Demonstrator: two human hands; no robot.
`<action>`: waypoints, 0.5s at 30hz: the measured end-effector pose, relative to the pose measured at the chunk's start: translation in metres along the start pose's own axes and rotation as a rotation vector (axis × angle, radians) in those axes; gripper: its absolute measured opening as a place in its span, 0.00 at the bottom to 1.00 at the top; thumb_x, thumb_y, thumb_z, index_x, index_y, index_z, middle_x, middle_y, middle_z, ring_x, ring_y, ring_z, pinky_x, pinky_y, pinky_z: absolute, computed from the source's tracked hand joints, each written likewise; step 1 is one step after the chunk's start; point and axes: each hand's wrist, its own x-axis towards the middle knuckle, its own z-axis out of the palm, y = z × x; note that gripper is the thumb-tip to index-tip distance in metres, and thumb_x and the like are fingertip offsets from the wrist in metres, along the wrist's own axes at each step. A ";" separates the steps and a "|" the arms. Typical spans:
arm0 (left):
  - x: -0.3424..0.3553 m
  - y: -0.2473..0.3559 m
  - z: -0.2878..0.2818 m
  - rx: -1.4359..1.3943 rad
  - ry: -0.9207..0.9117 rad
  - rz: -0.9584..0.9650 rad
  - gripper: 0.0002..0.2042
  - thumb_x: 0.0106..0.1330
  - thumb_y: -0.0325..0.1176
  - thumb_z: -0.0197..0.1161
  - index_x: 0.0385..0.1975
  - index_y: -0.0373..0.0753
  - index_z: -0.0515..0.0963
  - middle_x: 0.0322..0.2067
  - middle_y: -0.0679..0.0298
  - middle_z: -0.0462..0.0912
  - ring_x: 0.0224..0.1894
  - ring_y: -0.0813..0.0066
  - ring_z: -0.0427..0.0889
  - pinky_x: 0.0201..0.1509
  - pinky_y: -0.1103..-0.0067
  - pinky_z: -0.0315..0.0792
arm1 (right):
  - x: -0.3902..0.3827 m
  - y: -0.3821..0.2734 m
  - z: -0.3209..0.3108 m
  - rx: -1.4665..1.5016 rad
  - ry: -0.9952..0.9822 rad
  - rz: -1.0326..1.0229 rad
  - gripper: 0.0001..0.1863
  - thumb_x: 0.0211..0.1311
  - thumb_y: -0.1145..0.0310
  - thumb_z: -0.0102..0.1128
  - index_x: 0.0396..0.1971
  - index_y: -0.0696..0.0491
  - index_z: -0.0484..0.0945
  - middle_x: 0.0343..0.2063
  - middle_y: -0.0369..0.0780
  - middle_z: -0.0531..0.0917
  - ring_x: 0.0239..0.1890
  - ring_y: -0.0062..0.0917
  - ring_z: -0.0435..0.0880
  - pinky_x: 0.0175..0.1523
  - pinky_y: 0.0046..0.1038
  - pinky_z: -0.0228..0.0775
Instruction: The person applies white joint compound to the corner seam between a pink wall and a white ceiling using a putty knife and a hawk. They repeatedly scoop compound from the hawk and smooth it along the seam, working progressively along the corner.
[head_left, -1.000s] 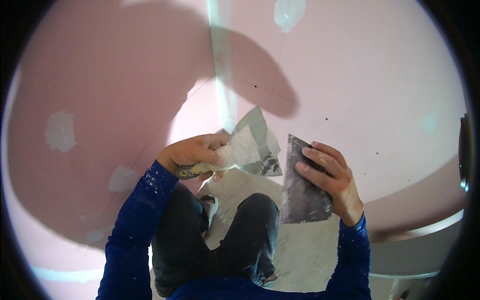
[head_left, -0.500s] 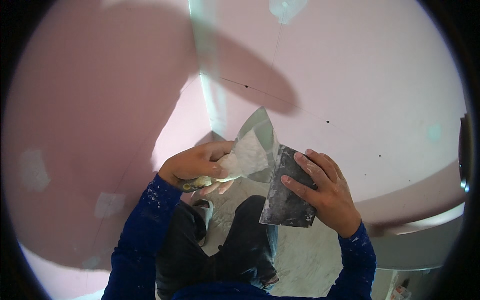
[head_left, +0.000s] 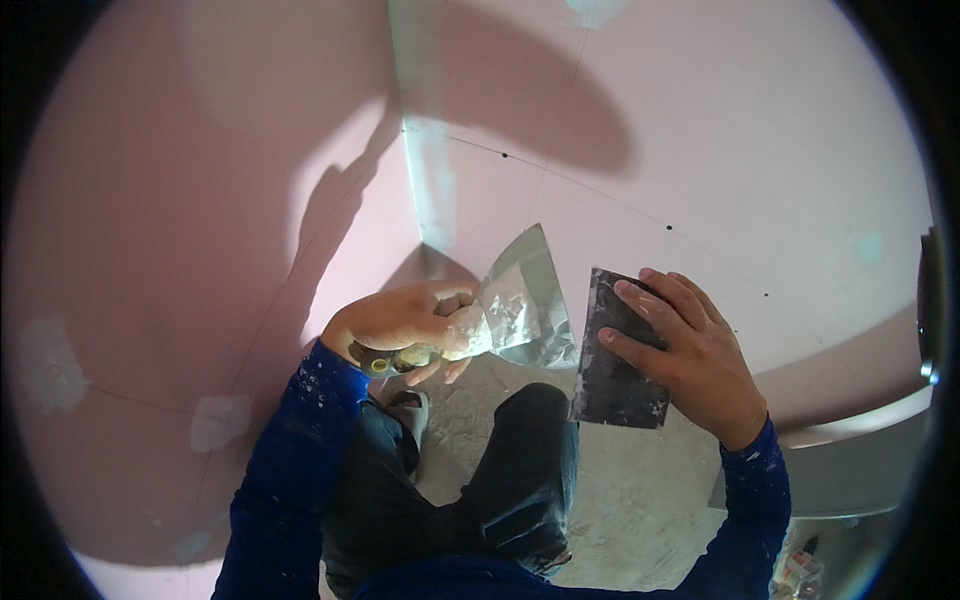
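My left hand (head_left: 405, 325) is closed around the handle of a putty knife (head_left: 540, 290) with a wide, flared metal blade. Whitish filler is smeared on the blade and round its neck. My right hand (head_left: 690, 350) grips a dark rectangular plate (head_left: 622, 370), like a flat scraper, its fingers spread across the upper face and the thumb hidden beneath. Pale smears mark the plate's edges. A narrow gap separates the plate from the putty knife's blade.
Pink wallboards (head_left: 720, 130) meet at a corner with a pale taped joint (head_left: 428, 190). Filler patches (head_left: 222, 422) and dark screw holes dot them. My legs (head_left: 440, 520) and a light shoe (head_left: 410, 420) are below, over a dusty concrete floor (head_left: 630, 500). A curved grey panel (head_left: 820, 475) stands at right.
My right hand has drawn the dark plate to the right and slightly up, away from the putty knife's blade. Less filler shows on that blade. My left hand has barely moved.
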 end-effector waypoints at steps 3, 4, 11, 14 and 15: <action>0.001 -0.003 -0.001 -0.009 0.049 -0.041 0.30 0.66 0.29 0.60 0.66 0.26 0.58 0.30 0.49 0.82 0.18 0.70 0.80 0.18 0.79 0.74 | 0.000 -0.003 -0.003 0.047 0.030 -0.106 0.24 0.55 0.67 0.65 0.54 0.35 0.80 0.65 0.37 0.72 0.70 0.36 0.67 0.75 0.43 0.62; 0.004 -0.003 0.001 -0.025 0.041 -0.037 0.30 0.66 0.29 0.59 0.66 0.26 0.58 0.31 0.49 0.82 0.18 0.69 0.80 0.18 0.80 0.74 | -0.001 -0.005 -0.002 0.073 0.001 -0.159 0.23 0.55 0.68 0.64 0.54 0.38 0.80 0.64 0.39 0.72 0.70 0.37 0.67 0.75 0.43 0.62; 0.003 0.000 0.009 0.003 0.082 -0.014 0.28 0.66 0.29 0.58 0.64 0.26 0.60 0.28 0.52 0.81 0.16 0.71 0.78 0.15 0.79 0.71 | 0.011 -0.021 0.018 0.096 0.030 -0.113 0.23 0.55 0.70 0.64 0.53 0.38 0.81 0.64 0.39 0.72 0.69 0.38 0.68 0.74 0.43 0.62; 0.001 0.003 0.015 0.046 0.160 -0.061 0.28 0.65 0.28 0.58 0.64 0.26 0.61 0.26 0.53 0.81 0.14 0.72 0.77 0.16 0.79 0.71 | 0.012 -0.019 0.026 0.077 0.023 -0.085 0.25 0.54 0.70 0.64 0.54 0.38 0.80 0.63 0.39 0.73 0.68 0.39 0.68 0.73 0.43 0.63; -0.001 0.005 0.018 0.023 0.203 -0.055 0.28 0.64 0.28 0.58 0.64 0.26 0.61 0.26 0.53 0.81 0.14 0.72 0.77 0.16 0.79 0.71 | 0.010 -0.016 0.029 0.081 0.023 -0.074 0.26 0.54 0.71 0.65 0.55 0.39 0.80 0.63 0.39 0.74 0.68 0.39 0.69 0.73 0.43 0.63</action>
